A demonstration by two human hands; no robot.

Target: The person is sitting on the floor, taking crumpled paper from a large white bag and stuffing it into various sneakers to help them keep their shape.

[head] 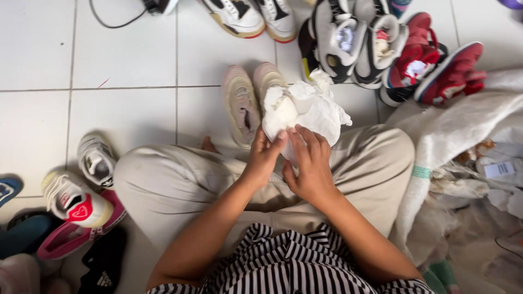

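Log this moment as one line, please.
left hand: grips white paper wad | right hand: on same wad | beige shoes: on floor beyond

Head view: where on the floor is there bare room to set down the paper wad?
Bare tile lies left of the beige shoes, between the cable and the white sneakers. Top right is crowded with piled shoes; the right side holds a sack. Both hands, left hand and right hand, grip the paper wad.
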